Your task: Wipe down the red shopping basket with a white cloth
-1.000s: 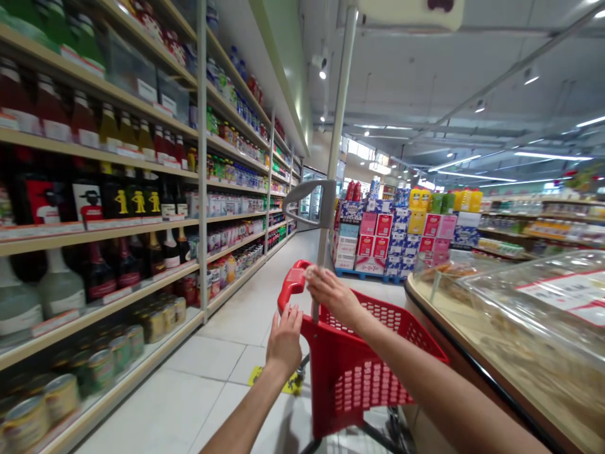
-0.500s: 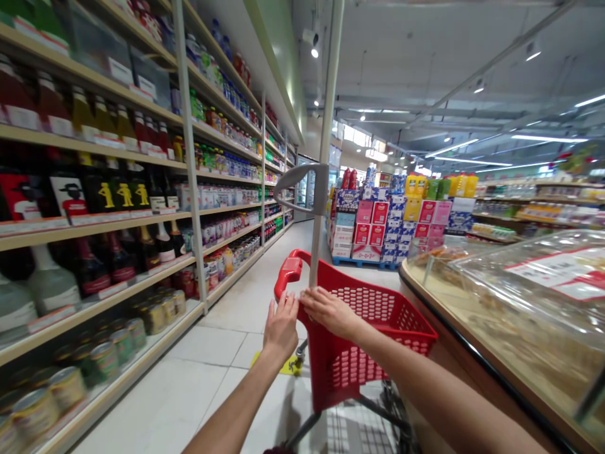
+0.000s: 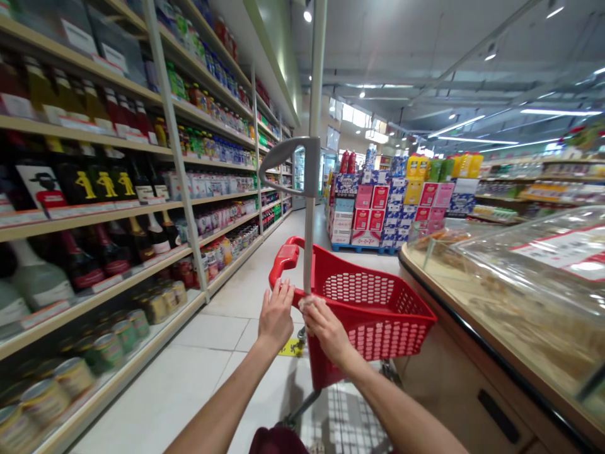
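Observation:
A red shopping cart (image 3: 378, 340) stands in front of me, its curved handle (image 3: 278, 268) on the near left side. My left hand (image 3: 276, 315) lies over the handle bar with its fingers bent across it. My right hand (image 3: 326, 328) is closed at the handle's right part, by the foot of the grey pole (image 3: 308, 252). Between its fingertips and the bar shows a small pale crumpled tissue (image 3: 306, 302), partly hidden. Higher up, a grey loop grip (image 3: 309, 167) is fixed to the pole. The red basket shows nothing inside.
Shelves (image 3: 179, 208) with bottles, cans and jars line the left side. A glass-topped counter (image 3: 496, 302) with clear-lidded food runs close along the cart's right. Stacked drink cartons (image 3: 373, 221) stand on a blue pallet ahead. A tiled aisle (image 3: 302, 233) leads forward.
My right hand has turned and come down slightly, its wrist lower, and the pale tissue now shows at its fingertips. My left hand stays on the handle. The view has shifted slightly.

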The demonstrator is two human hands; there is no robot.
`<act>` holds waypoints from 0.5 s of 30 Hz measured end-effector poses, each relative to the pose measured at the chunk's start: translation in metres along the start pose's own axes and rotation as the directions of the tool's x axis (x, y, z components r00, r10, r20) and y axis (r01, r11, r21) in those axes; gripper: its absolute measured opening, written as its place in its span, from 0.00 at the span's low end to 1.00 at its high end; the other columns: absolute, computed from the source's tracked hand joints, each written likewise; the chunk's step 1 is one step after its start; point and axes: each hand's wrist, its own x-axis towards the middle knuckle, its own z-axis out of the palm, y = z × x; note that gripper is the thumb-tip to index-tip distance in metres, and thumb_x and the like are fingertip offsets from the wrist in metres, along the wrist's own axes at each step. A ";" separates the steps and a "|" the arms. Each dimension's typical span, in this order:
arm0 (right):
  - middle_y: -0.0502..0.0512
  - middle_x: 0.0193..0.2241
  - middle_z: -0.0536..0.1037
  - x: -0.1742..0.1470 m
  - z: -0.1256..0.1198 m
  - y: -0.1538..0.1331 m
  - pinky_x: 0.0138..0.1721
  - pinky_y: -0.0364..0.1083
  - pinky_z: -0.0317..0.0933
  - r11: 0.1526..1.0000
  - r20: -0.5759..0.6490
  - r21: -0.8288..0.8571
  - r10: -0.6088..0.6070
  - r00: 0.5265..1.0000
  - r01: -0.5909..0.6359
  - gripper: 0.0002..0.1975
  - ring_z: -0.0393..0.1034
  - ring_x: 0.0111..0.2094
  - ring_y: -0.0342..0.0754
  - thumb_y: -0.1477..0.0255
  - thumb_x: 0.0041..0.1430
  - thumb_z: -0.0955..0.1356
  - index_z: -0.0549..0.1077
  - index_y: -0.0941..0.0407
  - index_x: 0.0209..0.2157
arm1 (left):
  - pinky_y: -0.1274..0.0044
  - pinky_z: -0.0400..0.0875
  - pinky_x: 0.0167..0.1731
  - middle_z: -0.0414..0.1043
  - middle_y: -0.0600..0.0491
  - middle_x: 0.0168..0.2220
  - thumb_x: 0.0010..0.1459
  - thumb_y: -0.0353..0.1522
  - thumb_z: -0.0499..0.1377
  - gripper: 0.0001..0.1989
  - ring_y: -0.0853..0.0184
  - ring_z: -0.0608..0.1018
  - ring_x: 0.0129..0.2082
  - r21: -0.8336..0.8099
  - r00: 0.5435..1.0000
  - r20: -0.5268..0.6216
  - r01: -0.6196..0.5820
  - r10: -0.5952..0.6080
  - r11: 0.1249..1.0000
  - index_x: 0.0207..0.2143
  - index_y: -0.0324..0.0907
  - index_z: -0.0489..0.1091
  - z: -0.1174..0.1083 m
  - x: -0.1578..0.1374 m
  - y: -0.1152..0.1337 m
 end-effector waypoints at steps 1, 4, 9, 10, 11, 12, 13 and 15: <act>0.56 0.45 0.71 -0.016 0.008 -0.007 0.52 0.53 0.58 1.000 0.015 0.011 -0.003 1.000 0.003 0.14 0.57 0.54 0.48 0.76 0.60 0.58 0.69 0.57 0.44 | 0.64 0.47 0.56 0.49 0.50 0.60 0.42 0.20 0.46 0.33 0.62 0.49 0.60 0.002 1.000 0.005 0.000 0.000 1.000 0.55 0.37 0.55 -0.001 0.000 -0.001; 0.55 0.42 0.74 -0.031 0.013 -0.018 0.50 0.50 0.62 0.998 0.049 0.064 -0.031 0.998 0.028 0.14 0.62 0.50 0.47 0.75 0.59 0.59 0.69 0.55 0.45 | 0.63 0.47 0.56 0.50 0.50 0.59 0.41 0.21 0.46 0.33 0.62 0.50 0.60 0.006 1.000 0.022 -0.004 0.004 1.000 0.55 0.38 0.55 -0.003 -0.001 -0.001; 0.56 0.50 0.67 0.003 -0.001 -0.007 0.55 0.53 0.54 0.982 -0.088 0.102 0.165 0.982 -0.156 0.18 0.52 0.56 0.48 0.76 0.60 0.58 0.63 0.54 0.51 | 0.63 0.46 0.56 0.48 0.50 0.60 0.42 0.21 0.46 0.33 0.62 0.48 0.60 0.028 0.999 -0.027 0.019 -0.018 0.999 0.55 0.37 0.55 -0.002 -0.002 0.003; 0.55 0.50 0.67 0.001 0.000 -0.004 0.56 0.53 0.53 0.981 -0.094 0.097 0.177 0.980 -0.168 0.18 0.52 0.56 0.48 0.77 0.60 0.58 0.63 0.55 0.51 | 0.63 0.45 0.56 0.48 0.50 0.60 0.42 0.21 0.46 0.33 0.62 0.48 0.60 0.031 0.999 -0.030 0.022 -0.021 0.999 0.55 0.37 0.55 -0.001 -0.002 0.003; 0.55 0.50 0.68 -0.006 0.002 -0.002 0.55 0.53 0.54 0.983 -0.084 0.092 0.165 0.983 -0.157 0.17 0.53 0.56 0.47 0.77 0.60 0.58 0.64 0.54 0.50 | 0.63 0.45 0.56 0.48 0.50 0.60 0.42 0.21 0.46 0.33 0.62 0.48 0.60 0.032 0.999 -0.029 0.021 -0.020 0.999 0.55 0.37 0.55 -0.001 -0.002 0.003; 0.54 0.48 0.70 -0.017 0.005 -0.001 0.54 0.53 0.56 0.988 -0.065 0.088 0.135 0.989 -0.129 0.16 0.55 0.55 0.47 0.77 0.60 0.58 0.66 0.54 0.49 | 0.62 0.45 0.57 0.48 0.50 0.60 0.42 0.21 0.45 0.33 0.62 0.49 0.60 0.032 1.000 -0.025 0.018 -0.018 0.999 0.55 0.37 0.54 -0.001 -0.002 0.002; 0.53 0.45 0.72 -0.030 0.007 -0.001 0.53 0.52 0.58 0.991 -0.043 0.086 0.102 0.994 -0.098 0.15 0.57 0.53 0.47 0.77 0.60 0.58 0.68 0.53 0.47 | 0.62 0.44 0.57 0.48 0.51 0.60 0.42 0.21 0.46 0.33 0.62 0.49 0.60 0.032 1.000 -0.021 0.015 -0.014 0.999 0.55 0.37 0.54 -0.001 -0.002 0.002; 0.52 0.42 0.74 -0.050 0.008 -0.002 0.50 0.51 0.62 0.994 -0.022 0.080 0.073 0.997 -0.071 0.15 0.60 0.52 0.47 0.76 0.60 0.58 0.69 0.53 0.44 | 0.61 0.42 0.57 0.48 0.50 0.60 0.42 0.22 0.46 0.33 0.62 0.49 0.60 0.030 1.000 -0.022 0.012 -0.011 0.999 0.55 0.38 0.54 0.000 -0.001 0.001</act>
